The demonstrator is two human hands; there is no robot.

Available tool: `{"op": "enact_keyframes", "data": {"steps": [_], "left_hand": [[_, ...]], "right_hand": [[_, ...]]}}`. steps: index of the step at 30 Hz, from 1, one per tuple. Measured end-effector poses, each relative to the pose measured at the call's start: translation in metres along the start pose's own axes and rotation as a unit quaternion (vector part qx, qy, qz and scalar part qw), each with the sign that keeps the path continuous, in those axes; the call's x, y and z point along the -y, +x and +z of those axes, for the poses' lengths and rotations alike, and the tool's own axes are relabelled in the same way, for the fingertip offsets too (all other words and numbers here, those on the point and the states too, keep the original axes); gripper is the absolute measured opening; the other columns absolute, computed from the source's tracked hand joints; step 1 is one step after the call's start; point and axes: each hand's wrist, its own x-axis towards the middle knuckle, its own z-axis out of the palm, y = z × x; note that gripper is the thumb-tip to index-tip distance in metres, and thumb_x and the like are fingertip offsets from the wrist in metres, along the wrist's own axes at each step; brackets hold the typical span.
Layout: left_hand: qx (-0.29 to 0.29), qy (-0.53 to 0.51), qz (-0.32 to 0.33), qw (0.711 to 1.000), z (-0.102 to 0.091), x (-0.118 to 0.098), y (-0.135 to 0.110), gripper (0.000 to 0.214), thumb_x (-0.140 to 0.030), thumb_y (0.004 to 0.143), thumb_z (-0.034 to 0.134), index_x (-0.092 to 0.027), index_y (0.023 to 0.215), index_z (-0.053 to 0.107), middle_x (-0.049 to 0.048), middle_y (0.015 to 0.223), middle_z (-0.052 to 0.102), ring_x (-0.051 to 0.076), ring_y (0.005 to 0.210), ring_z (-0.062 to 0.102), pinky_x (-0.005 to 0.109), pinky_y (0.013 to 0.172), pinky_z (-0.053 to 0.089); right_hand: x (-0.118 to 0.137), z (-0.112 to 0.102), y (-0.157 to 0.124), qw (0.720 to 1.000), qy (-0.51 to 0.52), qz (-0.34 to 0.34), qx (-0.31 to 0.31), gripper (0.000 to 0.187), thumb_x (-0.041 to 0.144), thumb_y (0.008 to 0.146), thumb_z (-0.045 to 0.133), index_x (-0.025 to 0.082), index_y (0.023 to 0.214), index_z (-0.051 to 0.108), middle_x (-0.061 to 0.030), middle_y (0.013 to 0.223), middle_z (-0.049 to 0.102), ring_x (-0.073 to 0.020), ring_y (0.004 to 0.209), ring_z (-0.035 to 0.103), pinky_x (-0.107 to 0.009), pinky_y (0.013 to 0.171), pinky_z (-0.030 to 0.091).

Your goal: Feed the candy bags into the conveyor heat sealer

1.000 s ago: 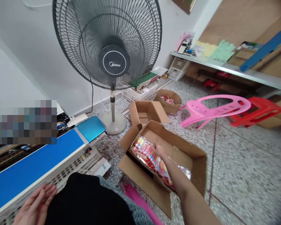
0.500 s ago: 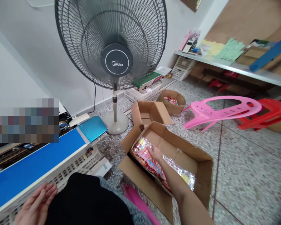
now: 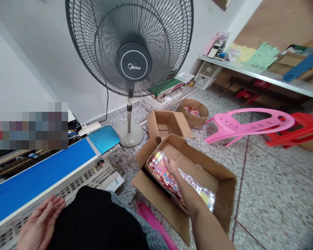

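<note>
My right hand (image 3: 171, 166) reaches into an open cardboard box (image 3: 221, 180) on the floor and rests on a clear plastic bag of colourful candy packets (image 3: 160, 168); its fingers curl over the bag's top. My left hand (image 3: 40, 222) lies flat with fingers stretched out against the white plastic crate (image 3: 75, 182) at the lower left, holding nothing. My black-clad knee (image 3: 99, 222) sits between the two hands.
A standing fan (image 3: 130, 48) rises just behind the box. A blue conveyor belt (image 3: 41, 177) runs along the left. A smaller empty carton (image 3: 167, 123), a brown basket (image 3: 194, 113), a tipped pink chair (image 3: 247, 123), a red stool (image 3: 299, 128) and a metal shelf (image 3: 263, 74) surround the terrazzo floor.
My right hand has slid a little toward the near-left end of the candy bag and curled over it. The view has shifted slightly; my left hand stays in place.
</note>
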Motion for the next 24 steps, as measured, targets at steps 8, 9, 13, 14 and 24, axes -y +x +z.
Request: {"op": "enact_keyframes", "data": {"steps": [8,9,13,14,24], "left_hand": [[0.004,-0.057,-0.034,0.998,0.001,-0.002,0.000,0.026,-0.036,0.057,0.075,-0.023,0.078,0.065,-0.0023,0.081,0.069,0.018,0.083,0.062,0.041,0.101,0.036],[0.006,-0.056,-0.035,0.998,0.001,-0.002,0.000,0.027,-0.036,0.057,0.075,-0.023,0.078,0.065,-0.0023,0.081,0.069,0.018,0.083,0.062,0.040,0.101,0.037],[0.020,-0.042,-0.040,0.998,0.002,-0.002,-0.001,0.030,-0.036,0.056,0.076,-0.023,0.081,0.066,-0.0016,0.083,0.069,0.017,0.084,0.062,0.035,0.094,0.043],[0.024,-0.039,-0.039,0.998,0.003,-0.002,0.000,0.032,-0.036,0.055,0.076,-0.022,0.081,0.066,-0.0013,0.083,0.070,0.017,0.083,0.062,0.033,0.092,0.045],[0.060,0.047,0.015,0.997,0.033,-0.007,-0.016,0.045,-0.036,0.053,0.077,-0.020,0.093,0.065,0.0048,0.096,0.068,0.027,0.097,0.059,0.045,0.094,0.041]], "right_hand": [[0.023,-0.036,0.022,0.989,-0.127,-0.035,-0.065,0.039,0.047,0.089,0.033,0.019,0.081,0.058,-0.0063,0.066,0.062,-0.0179,0.067,0.058,-0.024,0.057,0.032],[0.028,-0.040,0.030,0.988,-0.131,-0.038,-0.069,0.037,0.047,0.089,0.033,0.019,0.080,0.057,-0.0058,0.066,0.062,-0.0172,0.065,0.057,-0.023,0.056,0.031],[0.041,-0.062,0.044,0.981,-0.152,-0.079,-0.090,0.035,0.048,0.088,0.035,0.020,0.079,0.054,-0.0045,0.072,0.063,-0.0156,0.066,0.057,-0.023,0.055,0.027],[0.045,-0.068,0.043,0.977,-0.161,-0.100,-0.094,0.035,0.048,0.088,0.034,0.020,0.079,0.053,-0.0041,0.073,0.063,-0.0153,0.066,0.057,-0.023,0.055,0.027],[0.127,-0.124,0.001,0.943,-0.179,-0.276,-0.038,0.037,0.045,0.090,0.031,0.021,0.078,0.055,-0.0045,0.078,0.062,-0.0157,0.072,0.055,-0.023,0.064,0.033]]}}
